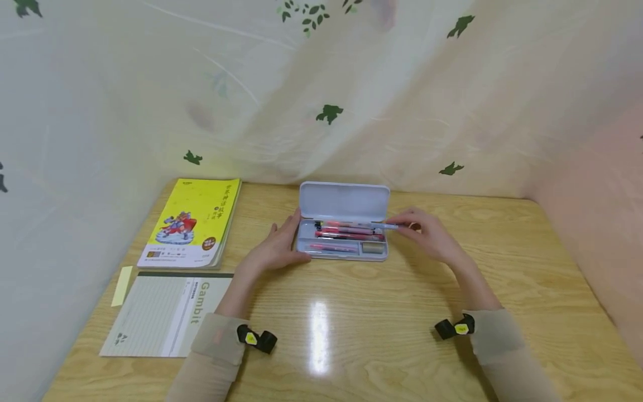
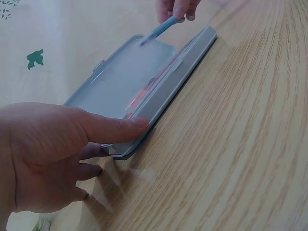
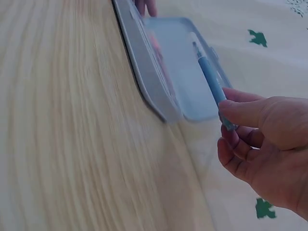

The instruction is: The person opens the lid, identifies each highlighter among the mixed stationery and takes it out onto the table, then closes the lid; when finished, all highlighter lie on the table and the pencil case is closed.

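A pale blue pencil case (image 1: 344, 201) lies on the table with its lid up. Inside are several pink and red pens (image 1: 351, 236) and, in a small front compartment, a greyish block (image 1: 373, 247). My left hand (image 1: 279, 245) holds the case by its left end, the thumb (image 2: 118, 129) at the front corner and the fingers along the side. Between thumb and fingers, my right hand (image 3: 269, 139) pinches a blue pen (image 3: 211, 79) near one end. In the head view, the pen's other end reaches over the case's right side.
A yellow book (image 1: 201, 206) lies at the table's back left. In front of it is a notebook (image 1: 161, 312), partly covered by the left arm, with a pale yellow strip (image 1: 122, 286) beside it. A patterned curtain (image 1: 281, 111) hangs behind the wooden table (image 1: 382, 324).
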### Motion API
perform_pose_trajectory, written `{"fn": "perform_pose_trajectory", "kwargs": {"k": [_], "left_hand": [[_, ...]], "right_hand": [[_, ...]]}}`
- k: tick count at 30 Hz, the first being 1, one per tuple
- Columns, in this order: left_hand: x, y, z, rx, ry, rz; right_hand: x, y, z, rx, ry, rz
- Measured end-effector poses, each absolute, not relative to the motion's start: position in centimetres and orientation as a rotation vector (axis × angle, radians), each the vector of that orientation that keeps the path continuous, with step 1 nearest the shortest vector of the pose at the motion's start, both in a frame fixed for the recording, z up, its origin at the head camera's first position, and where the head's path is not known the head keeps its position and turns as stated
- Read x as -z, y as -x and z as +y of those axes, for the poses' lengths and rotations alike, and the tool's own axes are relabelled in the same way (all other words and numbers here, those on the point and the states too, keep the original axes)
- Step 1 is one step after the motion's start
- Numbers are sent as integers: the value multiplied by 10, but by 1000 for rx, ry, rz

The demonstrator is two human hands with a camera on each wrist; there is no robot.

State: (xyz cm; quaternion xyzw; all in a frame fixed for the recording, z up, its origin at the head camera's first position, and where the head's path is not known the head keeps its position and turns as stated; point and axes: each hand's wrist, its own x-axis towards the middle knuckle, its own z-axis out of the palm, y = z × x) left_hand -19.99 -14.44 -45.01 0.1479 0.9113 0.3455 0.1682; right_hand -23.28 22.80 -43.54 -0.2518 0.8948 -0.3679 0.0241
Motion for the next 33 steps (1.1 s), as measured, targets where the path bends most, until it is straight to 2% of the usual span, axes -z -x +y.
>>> {"fn": "perform_pose_trajectory", "kwargs": {"k": [14, 33], "left_hand": [[451, 200, -145, -988, -408, 2597], [452, 198, -145, -992, -408, 2589]], "right_hand": [[443, 238, 309, 1070, 725, 2870], [453, 247, 328, 991, 733, 2868]]}}
